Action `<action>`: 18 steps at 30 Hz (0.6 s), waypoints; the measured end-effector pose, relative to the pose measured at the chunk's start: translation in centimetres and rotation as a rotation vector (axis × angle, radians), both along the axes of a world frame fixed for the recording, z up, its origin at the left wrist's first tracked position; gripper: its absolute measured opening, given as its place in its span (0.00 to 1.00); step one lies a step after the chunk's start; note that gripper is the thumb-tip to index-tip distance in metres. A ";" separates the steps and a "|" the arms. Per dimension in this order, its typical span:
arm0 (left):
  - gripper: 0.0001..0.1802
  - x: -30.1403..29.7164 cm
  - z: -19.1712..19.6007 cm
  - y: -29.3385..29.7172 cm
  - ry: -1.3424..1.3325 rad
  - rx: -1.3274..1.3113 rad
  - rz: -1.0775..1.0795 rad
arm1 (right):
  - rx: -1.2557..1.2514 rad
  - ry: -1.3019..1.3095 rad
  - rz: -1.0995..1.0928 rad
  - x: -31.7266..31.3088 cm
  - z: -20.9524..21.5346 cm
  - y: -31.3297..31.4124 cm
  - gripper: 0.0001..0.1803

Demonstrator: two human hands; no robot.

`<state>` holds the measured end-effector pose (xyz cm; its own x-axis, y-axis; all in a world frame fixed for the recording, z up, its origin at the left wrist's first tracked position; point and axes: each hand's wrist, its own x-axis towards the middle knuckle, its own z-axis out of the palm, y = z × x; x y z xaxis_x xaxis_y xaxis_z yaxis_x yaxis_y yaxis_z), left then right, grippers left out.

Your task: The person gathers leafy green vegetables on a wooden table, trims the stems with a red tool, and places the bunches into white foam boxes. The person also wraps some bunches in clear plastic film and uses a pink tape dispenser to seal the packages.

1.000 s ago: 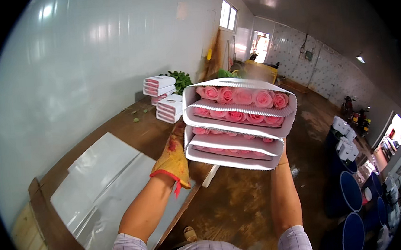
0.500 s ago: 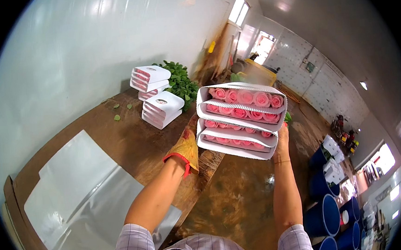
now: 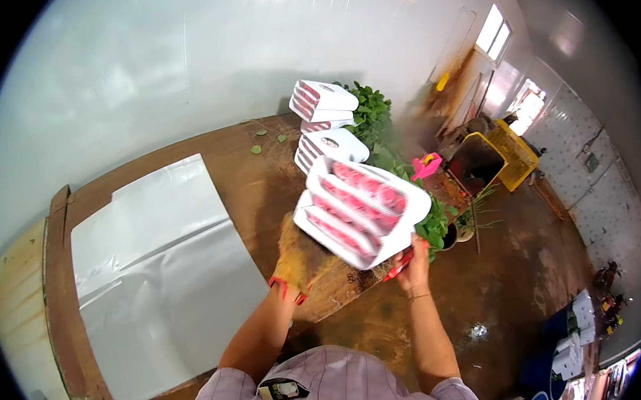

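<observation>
A bundle of pink roses (image 3: 368, 189) in white corrugated cardboard wrap hangs tilted in front of me, its tiered blooms blurred by motion. Under its lower right side, my bare right hand (image 3: 414, 266) is closed on it. A slim red thing (image 3: 398, 266) shows at those fingers; its kind is unclear. Green leaves (image 3: 434, 225) stick out behind the wrap. My left hand (image 3: 291, 261), in a yellow glove with a red cuff, is beside the bundle's lower left edge; motion smears its fingers. Other wrapped rose bundles (image 3: 331, 146) lie stacked just beyond.
White sheeting (image 3: 170, 285) covers the left of the wooden table (image 3: 252, 182), and loose leaves (image 3: 256, 149) lie near the wall. A pink tape dispenser (image 3: 427, 166) is at the table's right end. Beyond stands a yellow crate (image 3: 515, 160). Blue buckets (image 3: 540, 363) stand lower right.
The view has swung to the right. The rose bundle has tilted and come close to the stack. My gloved left hand has dropped to its lower left edge.
</observation>
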<state>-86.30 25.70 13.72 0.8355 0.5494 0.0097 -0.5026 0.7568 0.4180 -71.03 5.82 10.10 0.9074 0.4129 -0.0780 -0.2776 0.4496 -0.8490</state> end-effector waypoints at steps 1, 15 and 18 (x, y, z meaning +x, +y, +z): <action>0.17 -0.8 -1.3 -0.9 0.004 0.359 0.214 | -0.009 0.018 0.095 -0.3 -1.7 -0.2 0.10; 0.39 -5.9 -14.4 -3.8 0.309 -0.017 0.103 | -0.283 0.258 0.560 -0.5 -11.6 -3.3 0.10; 0.43 -6.5 -12.4 -3.9 0.513 0.465 0.088 | -0.426 0.125 0.537 -0.3 -13.0 -4.4 0.11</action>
<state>-92.78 21.83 1.34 0.7499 0.6499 -0.1235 -0.2066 0.4074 0.8896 -71.32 1.47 -2.86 0.5601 0.7122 -0.4231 -0.4750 -0.1423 -0.8684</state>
